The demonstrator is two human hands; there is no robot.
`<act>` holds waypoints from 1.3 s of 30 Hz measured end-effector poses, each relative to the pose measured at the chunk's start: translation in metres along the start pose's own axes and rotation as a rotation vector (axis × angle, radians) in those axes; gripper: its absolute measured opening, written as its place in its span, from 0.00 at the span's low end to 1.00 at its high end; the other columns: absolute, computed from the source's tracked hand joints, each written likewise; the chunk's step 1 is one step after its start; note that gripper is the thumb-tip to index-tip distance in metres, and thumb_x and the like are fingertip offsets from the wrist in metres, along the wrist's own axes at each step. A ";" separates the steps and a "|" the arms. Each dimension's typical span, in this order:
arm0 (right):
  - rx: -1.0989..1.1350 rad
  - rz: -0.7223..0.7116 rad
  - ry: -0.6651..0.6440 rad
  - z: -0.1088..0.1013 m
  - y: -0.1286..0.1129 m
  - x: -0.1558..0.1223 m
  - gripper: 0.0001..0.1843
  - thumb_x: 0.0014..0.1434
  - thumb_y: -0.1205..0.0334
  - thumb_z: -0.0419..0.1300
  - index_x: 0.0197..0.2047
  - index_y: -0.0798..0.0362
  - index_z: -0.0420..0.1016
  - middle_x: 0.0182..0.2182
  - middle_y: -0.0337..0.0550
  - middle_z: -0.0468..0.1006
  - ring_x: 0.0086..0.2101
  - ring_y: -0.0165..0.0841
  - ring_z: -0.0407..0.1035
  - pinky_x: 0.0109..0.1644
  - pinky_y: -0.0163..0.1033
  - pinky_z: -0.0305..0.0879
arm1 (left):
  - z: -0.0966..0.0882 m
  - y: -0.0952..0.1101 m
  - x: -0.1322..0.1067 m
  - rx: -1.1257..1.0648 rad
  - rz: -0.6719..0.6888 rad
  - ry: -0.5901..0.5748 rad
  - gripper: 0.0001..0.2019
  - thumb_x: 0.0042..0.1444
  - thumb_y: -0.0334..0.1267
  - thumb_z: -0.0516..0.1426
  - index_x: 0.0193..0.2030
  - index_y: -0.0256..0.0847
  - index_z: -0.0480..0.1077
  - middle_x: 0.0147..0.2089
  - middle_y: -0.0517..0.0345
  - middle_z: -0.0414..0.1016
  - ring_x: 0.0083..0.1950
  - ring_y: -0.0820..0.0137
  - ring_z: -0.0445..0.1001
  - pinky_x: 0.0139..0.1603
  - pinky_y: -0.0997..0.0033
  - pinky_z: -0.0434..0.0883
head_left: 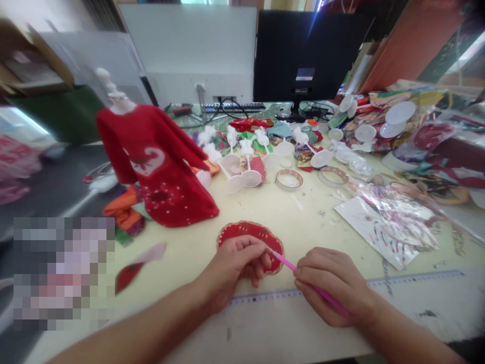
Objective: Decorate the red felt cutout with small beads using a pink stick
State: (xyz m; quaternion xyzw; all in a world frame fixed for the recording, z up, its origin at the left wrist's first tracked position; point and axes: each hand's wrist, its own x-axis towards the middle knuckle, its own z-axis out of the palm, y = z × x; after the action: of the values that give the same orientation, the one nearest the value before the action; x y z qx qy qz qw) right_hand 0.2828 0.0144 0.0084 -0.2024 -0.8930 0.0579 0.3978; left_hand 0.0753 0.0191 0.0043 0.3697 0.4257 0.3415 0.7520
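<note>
A red fabric piece [248, 234] with a gold trimmed edge lies flat on the pale yellow table [288, 212]. My left hand [237, 265] rests on its near side, fingers curled and pressing it down. My right hand [329, 285] is closed around a thin pink tool [286, 264] held like a pen. The tool's tip touches the fabric's right part, just beside my left fingertips.
A small mannequin in a red dress [159, 162] stands at the left. White doll stands [242, 156], tape rings [289, 179] and fabric scraps lie behind. Plastic bags of trim [386, 222] sit at right. A ruler [413, 279] runs along the near edge. A monitor [303, 50] stands at the back.
</note>
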 end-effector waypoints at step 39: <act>-0.048 0.017 0.012 0.001 0.000 0.000 0.08 0.54 0.74 0.56 0.38 0.57 0.69 0.27 0.43 0.74 0.25 0.29 0.67 0.28 0.35 0.65 | 0.003 0.001 -0.001 0.049 0.025 0.030 0.10 0.52 0.41 0.59 0.30 0.35 0.68 0.27 0.57 0.72 0.24 0.77 0.66 0.25 0.76 0.65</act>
State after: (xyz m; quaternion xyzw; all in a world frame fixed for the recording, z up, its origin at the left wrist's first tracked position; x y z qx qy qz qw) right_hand 0.2815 0.0148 0.0078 -0.2197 -0.8900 0.0384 0.3976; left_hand 0.0769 0.0181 0.0068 0.3882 0.4407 0.3459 0.7317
